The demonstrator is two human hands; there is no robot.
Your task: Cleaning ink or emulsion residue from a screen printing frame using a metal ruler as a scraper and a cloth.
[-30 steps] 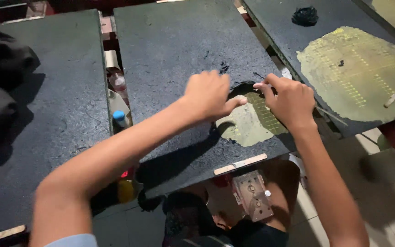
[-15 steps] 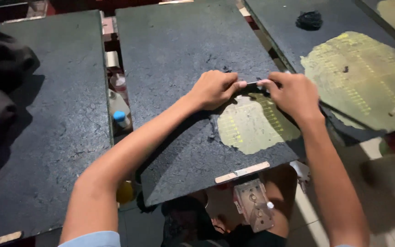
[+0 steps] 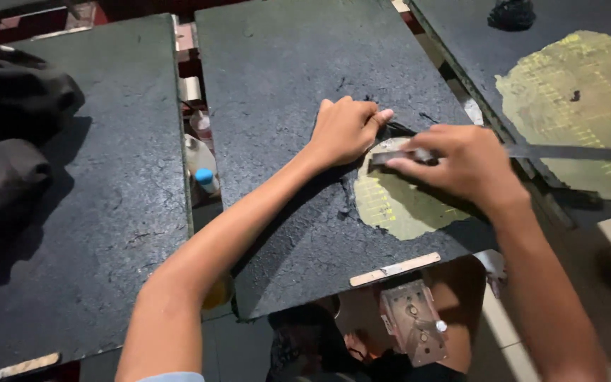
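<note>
Seen from above, a dark, rough-surfaced board (image 3: 284, 106) on the worktop is being worked on by two bare hands. A pale yellow-green patch (image 3: 390, 205), roughly round and faintly gridded, lies near the board's right near corner. The left hand (image 3: 344, 129) is pressed on the board at the patch's far edge, its grip closed into a loose fist with nothing seen inside it. The right hand (image 3: 464, 166) is clamped around a long flat metal blade (image 3: 567, 152), which is laid across the patch and reaches out to the right. A slip of the blade toward the left-hand knuckles just beside it could probably cut them, if pressure is uneven. A larger yellow-green patch (image 3: 581, 106) is seen on the board at far right. In the gap left of the middle board, a small pale bottle with a blue cap (image 3: 203, 173) is lodged; no readable labels are noted.
</note>
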